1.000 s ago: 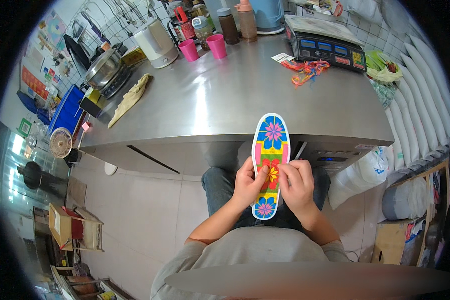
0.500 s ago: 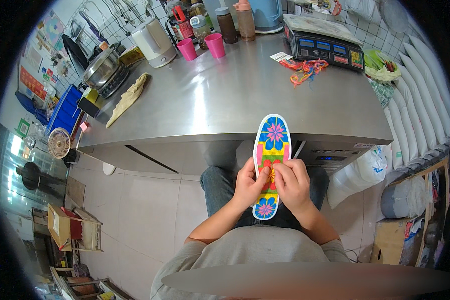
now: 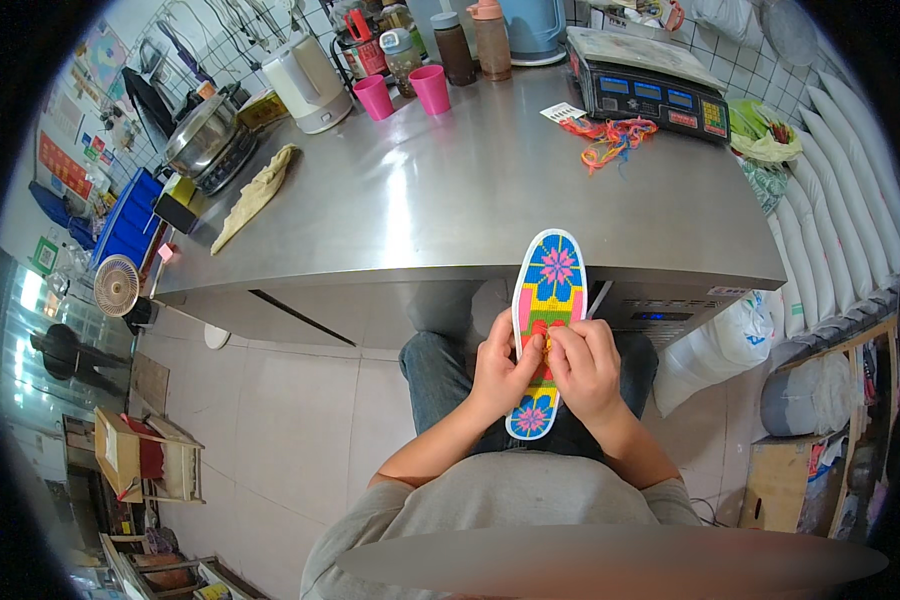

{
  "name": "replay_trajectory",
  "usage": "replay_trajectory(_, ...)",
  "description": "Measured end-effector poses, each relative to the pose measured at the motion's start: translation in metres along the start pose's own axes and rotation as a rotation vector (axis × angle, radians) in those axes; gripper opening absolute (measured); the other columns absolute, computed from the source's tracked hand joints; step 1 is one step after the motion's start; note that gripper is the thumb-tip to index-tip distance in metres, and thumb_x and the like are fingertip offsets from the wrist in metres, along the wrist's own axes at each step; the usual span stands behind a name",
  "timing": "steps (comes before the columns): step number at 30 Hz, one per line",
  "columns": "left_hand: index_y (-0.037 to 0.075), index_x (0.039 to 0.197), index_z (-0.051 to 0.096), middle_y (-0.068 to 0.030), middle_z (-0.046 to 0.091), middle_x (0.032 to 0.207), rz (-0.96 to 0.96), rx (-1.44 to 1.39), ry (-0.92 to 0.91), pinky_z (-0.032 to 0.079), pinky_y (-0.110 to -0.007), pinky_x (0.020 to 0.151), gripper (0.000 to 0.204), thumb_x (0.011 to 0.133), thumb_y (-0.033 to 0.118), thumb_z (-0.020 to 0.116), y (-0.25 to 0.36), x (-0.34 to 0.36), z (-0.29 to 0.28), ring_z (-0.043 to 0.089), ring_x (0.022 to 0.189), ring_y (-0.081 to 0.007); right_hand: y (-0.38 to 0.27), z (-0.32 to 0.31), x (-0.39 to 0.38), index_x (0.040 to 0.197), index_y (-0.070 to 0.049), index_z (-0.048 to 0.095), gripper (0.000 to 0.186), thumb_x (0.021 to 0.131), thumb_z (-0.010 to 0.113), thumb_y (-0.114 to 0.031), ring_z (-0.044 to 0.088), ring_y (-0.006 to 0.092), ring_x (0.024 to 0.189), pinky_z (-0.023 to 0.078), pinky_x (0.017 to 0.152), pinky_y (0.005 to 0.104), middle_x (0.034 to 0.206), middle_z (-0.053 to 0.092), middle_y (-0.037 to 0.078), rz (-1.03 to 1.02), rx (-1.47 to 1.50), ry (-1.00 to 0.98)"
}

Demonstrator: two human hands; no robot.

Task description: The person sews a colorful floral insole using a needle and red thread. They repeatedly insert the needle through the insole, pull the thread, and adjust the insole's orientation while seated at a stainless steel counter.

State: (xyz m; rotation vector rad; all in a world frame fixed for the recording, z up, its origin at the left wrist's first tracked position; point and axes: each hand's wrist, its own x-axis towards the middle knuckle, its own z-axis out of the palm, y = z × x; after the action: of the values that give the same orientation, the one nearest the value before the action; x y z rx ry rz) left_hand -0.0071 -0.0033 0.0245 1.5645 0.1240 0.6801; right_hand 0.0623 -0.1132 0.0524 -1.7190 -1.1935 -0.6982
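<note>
By the near edge of the grey, flat-topped steel table (image 3: 420,220), the left hand (image 3: 498,372) grips a long, multicoloured, flower-patterned insole (image 3: 554,272); the right hand (image 3: 586,372) pinches at its middle, anything held hidden. A slackened left grip could let it twist.

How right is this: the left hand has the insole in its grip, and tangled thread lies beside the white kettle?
The location of the tangled thread is wrong: the head view shows it beside the black scale. The left hand does have the insole in its grip.
</note>
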Motion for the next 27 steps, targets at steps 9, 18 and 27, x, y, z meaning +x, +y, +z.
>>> replay_trajectory(9,-0.003,0.118,0.042,-0.0097,0.059,0.103,-0.017,-0.076,-0.025,0.047,-0.024,0.078,0.032,0.088,0.004,0.051,-0.001,-0.001,-0.001,0.057,0.091,-0.0102,0.001,-0.001,-0.003,0.091,0.000,0.058,0.022,0.070,0.064,0.002,0.053,0.0261,0.072,0.046,0.061,0.0337,0.084,0.051,0.011,0.012,0.004,-0.038)
replay_trajectory(18,-0.002,0.118,0.044,-0.0104,0.063,0.089,0.000,0.065,0.005,0.049,-0.025,0.066,0.034,0.086,0.006,0.054,0.000,0.000,0.000,0.061,0.077,-0.0107,0.002,-0.001,-0.004,0.092,0.000,0.057,0.024,0.069,0.064,0.000,0.053,0.0260,0.072,0.047,0.062,0.0337,0.085,0.051,0.011,-0.011,-0.030,-0.056)
replay_trajectory(27,0.000,0.123,0.041,-0.0157,0.060,0.072,0.094,0.515,0.049,0.048,-0.031,0.055,0.041,0.084,0.008,0.054,-0.003,0.000,0.005,0.061,0.058,-0.0236,0.015,0.013,0.001,0.087,-0.001,0.058,0.020,0.067,0.061,-0.004,0.054,0.0244,0.075,0.048,0.066,0.0313,0.085,0.052,0.010,-0.060,-0.066,-0.184)
